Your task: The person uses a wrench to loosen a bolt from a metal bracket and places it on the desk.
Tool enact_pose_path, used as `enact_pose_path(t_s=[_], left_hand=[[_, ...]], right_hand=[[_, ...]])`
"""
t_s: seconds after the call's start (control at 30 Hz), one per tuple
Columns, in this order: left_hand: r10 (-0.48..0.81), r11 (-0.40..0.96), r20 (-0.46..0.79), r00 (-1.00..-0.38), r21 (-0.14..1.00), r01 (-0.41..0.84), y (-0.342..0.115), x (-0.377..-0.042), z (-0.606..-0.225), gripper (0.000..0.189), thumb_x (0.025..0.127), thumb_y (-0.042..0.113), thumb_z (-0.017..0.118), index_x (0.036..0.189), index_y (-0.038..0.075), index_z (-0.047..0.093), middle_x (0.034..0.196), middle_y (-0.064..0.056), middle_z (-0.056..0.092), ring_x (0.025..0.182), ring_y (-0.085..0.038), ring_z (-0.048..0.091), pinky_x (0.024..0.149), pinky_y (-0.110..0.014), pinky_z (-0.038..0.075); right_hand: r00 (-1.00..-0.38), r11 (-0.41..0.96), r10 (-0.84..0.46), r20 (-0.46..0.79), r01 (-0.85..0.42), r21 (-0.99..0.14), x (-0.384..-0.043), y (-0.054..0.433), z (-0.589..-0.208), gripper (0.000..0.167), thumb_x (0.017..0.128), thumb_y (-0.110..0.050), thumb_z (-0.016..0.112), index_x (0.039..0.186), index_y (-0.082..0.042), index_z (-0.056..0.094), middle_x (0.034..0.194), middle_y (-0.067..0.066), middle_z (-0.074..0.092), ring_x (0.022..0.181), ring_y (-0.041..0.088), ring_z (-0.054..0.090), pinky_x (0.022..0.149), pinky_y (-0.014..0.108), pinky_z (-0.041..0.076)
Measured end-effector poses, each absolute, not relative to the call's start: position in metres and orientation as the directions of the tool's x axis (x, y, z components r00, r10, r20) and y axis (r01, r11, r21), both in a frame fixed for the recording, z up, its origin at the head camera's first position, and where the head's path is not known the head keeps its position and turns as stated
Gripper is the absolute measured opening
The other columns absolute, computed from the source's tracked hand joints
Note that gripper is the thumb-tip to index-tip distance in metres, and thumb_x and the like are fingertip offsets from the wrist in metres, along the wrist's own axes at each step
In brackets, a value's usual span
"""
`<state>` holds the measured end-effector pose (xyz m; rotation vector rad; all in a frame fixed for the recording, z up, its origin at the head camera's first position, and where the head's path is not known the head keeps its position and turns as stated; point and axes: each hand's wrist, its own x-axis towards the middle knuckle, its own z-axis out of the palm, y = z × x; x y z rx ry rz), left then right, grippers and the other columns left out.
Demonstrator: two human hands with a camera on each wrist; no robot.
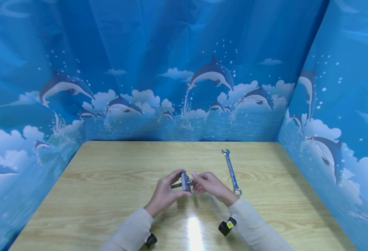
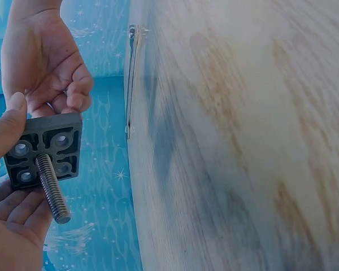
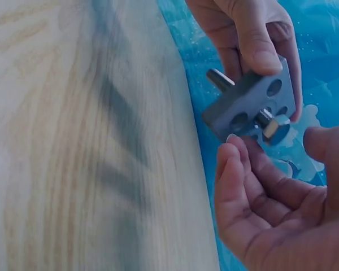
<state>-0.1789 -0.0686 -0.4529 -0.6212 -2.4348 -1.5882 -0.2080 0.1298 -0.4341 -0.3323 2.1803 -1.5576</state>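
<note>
My left hand [image 1: 166,190] grips a square grey plate [image 3: 243,104] by its edges, thumb on one side and fingers on the other, raised over the table. The plate has a hole near each corner. Through its middle runs a bolt; the threaded shank [image 2: 53,189] sticks out on the left-hand side, and the shiny hex head [image 3: 277,130] stands off the right-hand face. Beside that head is my right hand [image 3: 277,209], its fingers loosely bent and the thumb apart from them. The right fingertips come right up to the plate's lower edge, and a gap shows between thumb and bolt head.
A combination wrench [image 1: 231,171] lies on the wood-grain table [image 1: 108,174], just beyond my right wrist. Blue dolphin-print sheets [image 1: 158,69] stand along the back and sides. Below each forearm shows a small black device [image 1: 224,228].
</note>
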Motion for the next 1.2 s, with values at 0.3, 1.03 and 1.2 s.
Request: enact_pose_path(t_s=[0.3,1.03,1.2], left_hand=[[0.256,0.356,0.383,-0.888,0.816,0.455,-0.067,-0.178,-0.454,0.074,0.067,0.02,0.086,0.132,0.009,0.054,0.131,-0.012,0.059,0.12,-0.024,0.057,0.097,-0.032,0.051],[0.234,0.269,0.332,-0.914,0.881,0.389,-0.07,-0.176,-0.454,0.075,0.068,0.025,0.085,0.134,0.012,0.053,0.132,-0.011,0.058,0.12,-0.025,0.057,0.1,-0.041,0.05],[0.221,0.298,0.344,-0.913,0.867,0.399,-0.072,-0.177,-0.452,0.077,0.066,0.025,0.085,0.134,0.011,0.052,0.132,-0.011,0.058,0.12,-0.024,0.058,0.1,-0.038,0.05]], right_hand=[[-0.879,0.337,-0.397,-0.264,0.128,-0.933,-0.206,0.124,-0.434,0.045,0.096,-0.041,0.056,0.089,0.002,0.069,0.071,0.003,0.064,0.063,0.011,0.058,0.063,0.027,0.055],[-0.912,0.388,-0.41,0.022,-0.196,-0.901,-0.2,0.125,-0.427,0.029,0.081,0.004,0.07,0.107,-0.009,0.071,0.098,0.006,0.069,0.09,0.023,0.065,0.079,0.028,0.059],[-0.918,0.394,-0.396,-0.02,-0.15,-0.907,-0.201,0.126,-0.424,0.033,0.092,-0.02,0.066,0.12,-0.002,0.063,0.102,0.008,0.068,0.09,0.021,0.065,0.079,0.031,0.059]])
